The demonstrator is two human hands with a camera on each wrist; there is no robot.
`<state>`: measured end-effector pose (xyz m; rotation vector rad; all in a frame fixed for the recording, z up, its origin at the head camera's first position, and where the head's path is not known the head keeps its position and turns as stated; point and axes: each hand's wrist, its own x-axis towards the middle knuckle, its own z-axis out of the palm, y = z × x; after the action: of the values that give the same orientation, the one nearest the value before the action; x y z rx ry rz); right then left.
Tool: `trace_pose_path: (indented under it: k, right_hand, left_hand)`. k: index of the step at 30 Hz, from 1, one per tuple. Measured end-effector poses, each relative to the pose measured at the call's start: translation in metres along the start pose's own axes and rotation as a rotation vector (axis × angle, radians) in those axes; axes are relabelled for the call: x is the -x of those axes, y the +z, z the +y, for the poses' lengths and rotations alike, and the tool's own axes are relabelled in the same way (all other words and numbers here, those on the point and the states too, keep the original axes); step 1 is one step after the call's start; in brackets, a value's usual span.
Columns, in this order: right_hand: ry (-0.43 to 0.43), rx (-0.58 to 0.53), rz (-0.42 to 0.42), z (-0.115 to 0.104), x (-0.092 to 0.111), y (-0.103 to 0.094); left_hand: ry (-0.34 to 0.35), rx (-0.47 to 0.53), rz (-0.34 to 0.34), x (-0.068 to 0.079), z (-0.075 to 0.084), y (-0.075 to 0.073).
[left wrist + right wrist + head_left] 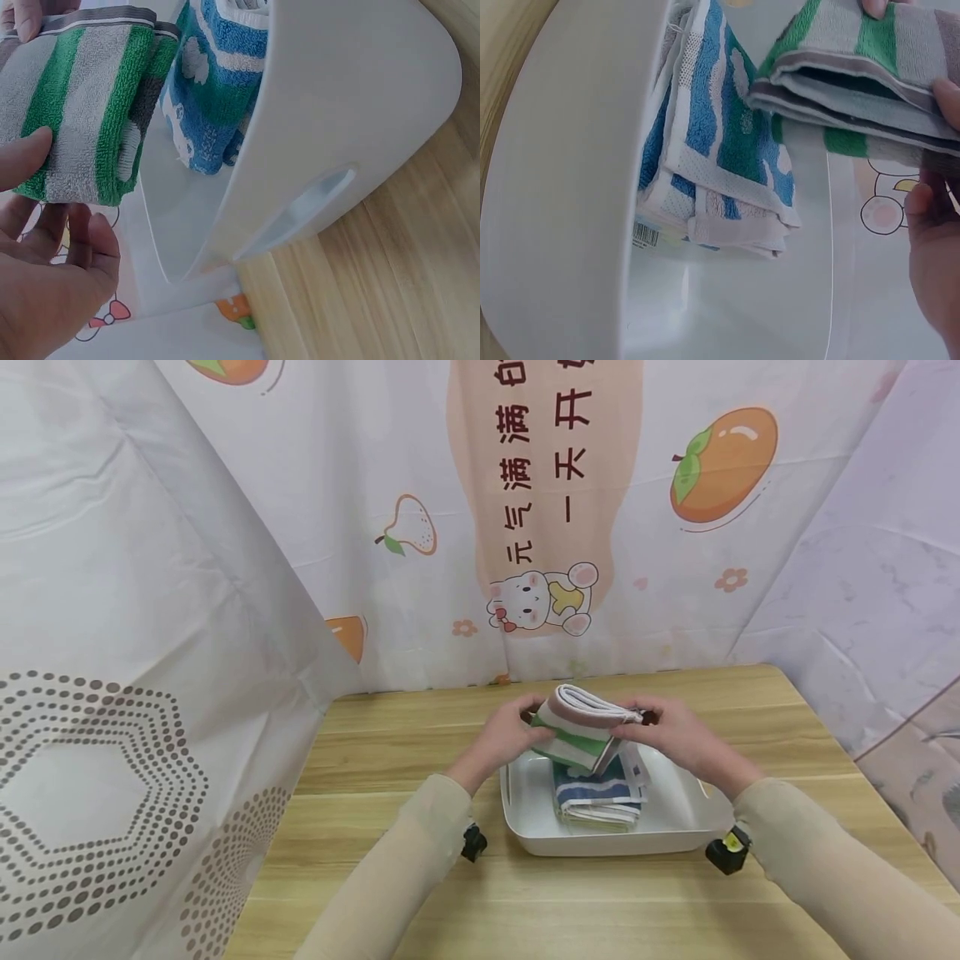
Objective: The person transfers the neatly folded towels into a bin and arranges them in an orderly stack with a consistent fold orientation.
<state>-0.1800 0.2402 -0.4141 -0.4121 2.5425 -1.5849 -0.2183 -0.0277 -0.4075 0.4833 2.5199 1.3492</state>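
A folded towel with green, grey and white stripes [576,727] is held between both hands above a white plastic bin. My left hand [512,732] pinches its left end, thumb on the near face and fingers beneath, as the left wrist view shows. The right hand [672,732] grips the opposite end, where layered grey-edged folds [855,82] face the right wrist camera. Under it, a folded blue, green and white towel [600,797] lies inside the bin [675,814]. A white tag with a barcode [645,235] shows beside that blue towel.
The bin stands on a wood-grain table [390,735] and has an oval handle slot [307,206] in its end wall. Behind it hangs a printed white curtain [420,610], with more sheeting at the left [150,635] and right.
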Motion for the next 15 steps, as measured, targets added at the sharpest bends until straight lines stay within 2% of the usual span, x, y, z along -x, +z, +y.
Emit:
trace_pose_path:
  k: [4, 7, 15]
  right_hand:
    - [-0.034, 0.013, 0.02, -0.0031, 0.0006, 0.0009]
    - [-0.066, 0.021, 0.024, -0.0045, 0.0008, 0.0018]
    - [-0.144, 0.076, 0.061, -0.0075, 0.0013, 0.0041]
  left_hand:
    - [0.007, -0.067, 0.038, 0.0005, -0.0018, 0.0002]
    - [-0.01, -0.057, 0.046, 0.001, -0.0032, 0.0]
    - [-0.102, 0.302, -0.08, 0.0031, -0.0028, -0.0015]
